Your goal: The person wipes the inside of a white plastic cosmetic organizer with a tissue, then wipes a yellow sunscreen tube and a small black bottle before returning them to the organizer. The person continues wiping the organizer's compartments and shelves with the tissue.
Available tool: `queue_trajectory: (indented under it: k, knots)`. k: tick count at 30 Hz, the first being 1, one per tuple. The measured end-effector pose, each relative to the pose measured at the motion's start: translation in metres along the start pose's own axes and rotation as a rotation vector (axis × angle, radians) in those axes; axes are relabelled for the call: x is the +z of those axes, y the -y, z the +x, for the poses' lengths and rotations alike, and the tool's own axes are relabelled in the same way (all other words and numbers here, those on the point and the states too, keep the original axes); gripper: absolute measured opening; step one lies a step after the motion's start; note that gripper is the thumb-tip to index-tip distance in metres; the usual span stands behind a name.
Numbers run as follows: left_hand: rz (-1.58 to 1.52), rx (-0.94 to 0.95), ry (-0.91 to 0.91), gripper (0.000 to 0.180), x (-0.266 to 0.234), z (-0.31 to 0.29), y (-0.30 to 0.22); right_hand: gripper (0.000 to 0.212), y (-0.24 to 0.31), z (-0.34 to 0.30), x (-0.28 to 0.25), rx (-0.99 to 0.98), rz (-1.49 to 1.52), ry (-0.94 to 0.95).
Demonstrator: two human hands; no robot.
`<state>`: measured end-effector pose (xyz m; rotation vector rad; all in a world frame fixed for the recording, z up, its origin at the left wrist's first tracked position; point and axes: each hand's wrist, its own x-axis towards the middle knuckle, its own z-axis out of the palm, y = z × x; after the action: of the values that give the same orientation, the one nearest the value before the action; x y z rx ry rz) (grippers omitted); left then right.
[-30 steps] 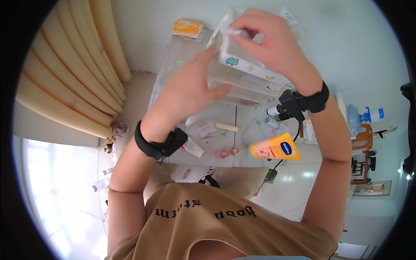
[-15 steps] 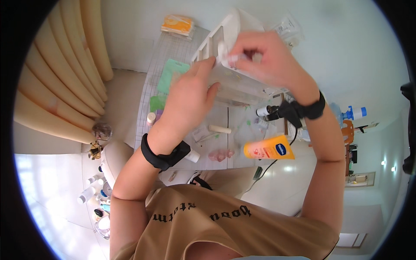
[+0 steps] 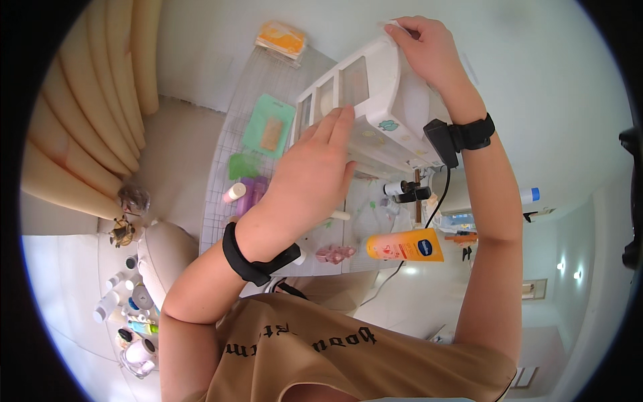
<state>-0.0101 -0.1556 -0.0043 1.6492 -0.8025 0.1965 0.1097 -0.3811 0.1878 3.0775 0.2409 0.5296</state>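
Observation:
A white plastic drawer cabinet (image 3: 383, 70) with see-through panels and small stickers stands on the table in front of me. My left hand (image 3: 311, 171) lies along its near left side, fingers stretched out, the fingertips at the white frame. At the cabinet's far top edge, my right hand (image 3: 425, 50) has its fingers closed in a pinch. A bit of something thin and white (image 3: 396, 28) shows at those fingertips, against the frame; its kind is too small to make out.
On the table are a mint green packet (image 3: 258, 124), purple bottles (image 3: 248, 194), a yellow squeeze tube (image 3: 405, 246), a pink hair claw (image 3: 335, 253) and a small dark bottle (image 3: 394, 188). An orange pack (image 3: 281, 39) lies at the far left. A black cable (image 3: 439, 204) hangs from my right wrist.
My right hand has moved up and away, from the cabinet's near top corner to its far top edge. The left hand has shifted slightly right and nearer. The cabinet shows more fully.

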Motion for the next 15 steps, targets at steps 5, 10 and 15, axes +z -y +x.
queue_trajectory:
  k: [5,10,15]
  knots:
    - [-0.017,-0.003,-0.004,0.085,0.001,-0.004,0.0,0.028,0.009,0.008,-0.007,-0.149,-0.127,0.101]
    - [-0.007,0.022,-0.007,0.092,0.002,-0.008,0.002,0.02,0.035,0.01,-0.013,-0.452,-0.111,0.284]
    - [0.013,0.019,-0.009,0.095,0.005,-0.01,0.002,0.02,0.057,0.016,-0.013,-0.378,-0.247,0.466]
